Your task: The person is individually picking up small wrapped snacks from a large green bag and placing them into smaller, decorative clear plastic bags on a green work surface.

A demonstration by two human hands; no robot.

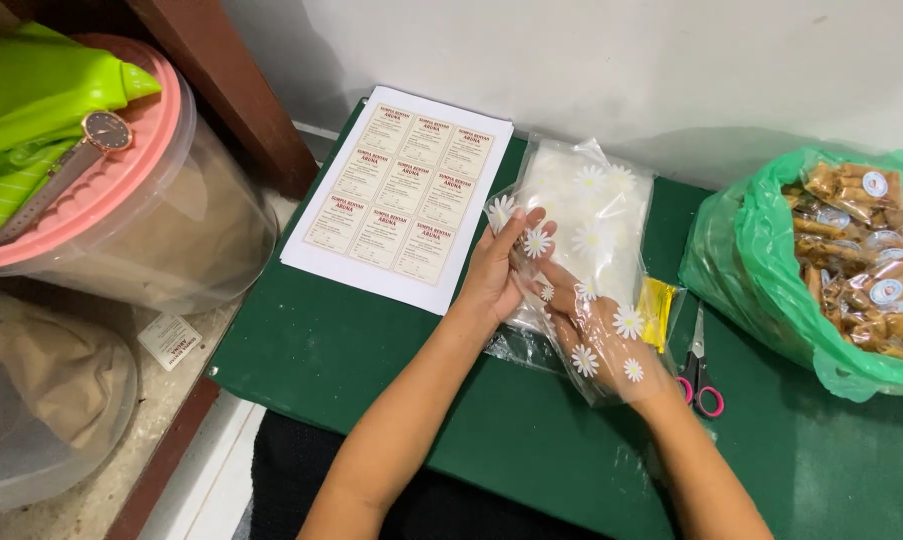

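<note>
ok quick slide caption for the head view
Right hand inside a clear daisy-print plastic bag, left hand holding its edge, over a green table.

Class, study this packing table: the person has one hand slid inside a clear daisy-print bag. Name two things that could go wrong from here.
1. The right hand is deep inside the thin daisy bag while the left hand holds its edge; the film might stretch or tear.
2. The scissors lie right beside that wrist; a sweep of the arm could knock them or nick the plastic.
</note>
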